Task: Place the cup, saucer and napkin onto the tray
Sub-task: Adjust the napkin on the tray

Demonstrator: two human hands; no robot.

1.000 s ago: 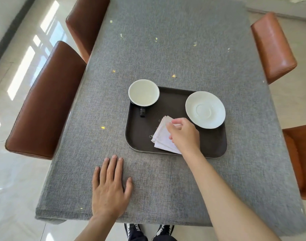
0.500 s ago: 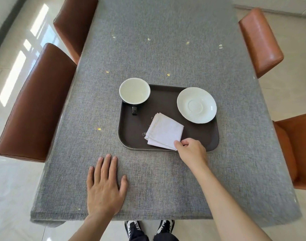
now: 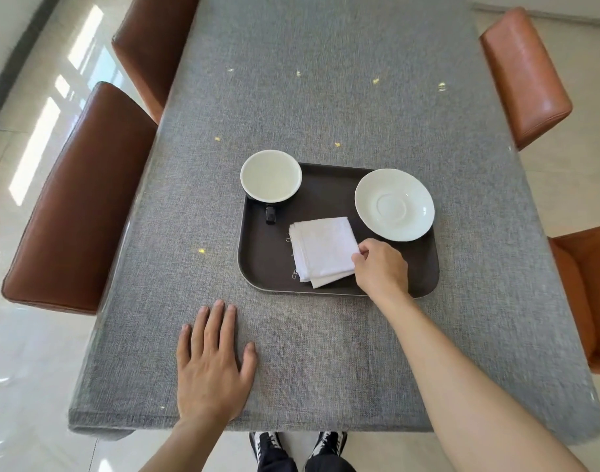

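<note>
Grey tablecloth [image 3: 326, 97]: right hand's [image 3: 382, 267] fingers [image 3: 360, 257] pinch napkin's [image 3: 320, 250] right edge.

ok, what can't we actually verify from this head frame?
- Right hand covers the right edge of the folded white cloth napkin: pinch or mere touch, unclear.
- White ceramic cup hides the far-left corner of the dark rounded tray.
- Cup's dark handle: shape too foreshortened.

Bare tray [image 3: 268, 260] floor is lying open at 9 o'clock of the napkin [image 3: 322, 250]. The saucer [image 3: 394, 204] is crowding its 2 o'clock corner, the cup [image 3: 270, 176] sitting well apart at 11 o'clock.
</note>
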